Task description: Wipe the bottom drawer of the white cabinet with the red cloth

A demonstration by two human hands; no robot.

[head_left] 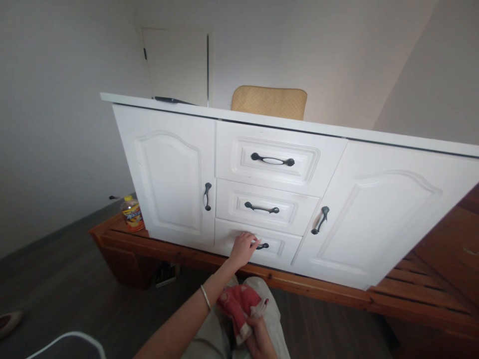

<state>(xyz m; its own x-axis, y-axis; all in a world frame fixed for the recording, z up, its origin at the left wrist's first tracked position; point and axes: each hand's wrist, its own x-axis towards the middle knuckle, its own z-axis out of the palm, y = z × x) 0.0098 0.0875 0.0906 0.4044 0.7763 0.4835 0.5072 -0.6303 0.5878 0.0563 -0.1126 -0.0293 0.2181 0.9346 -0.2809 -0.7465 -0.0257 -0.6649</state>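
Left hand (244,248) curls at the white cabinet's (160,184) bottom drawer (280,251) handle (264,246); we can't tell if it's pinching. Right hand (259,333) grips red cloth (239,301) over our legs (270,301). Bottle (132,212) label lettering: we can't read it reliably.

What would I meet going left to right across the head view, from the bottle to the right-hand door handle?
Yellow-capped bottle → dark flat object → left door handle → left hand at the bottom drawer handle → right door handle.
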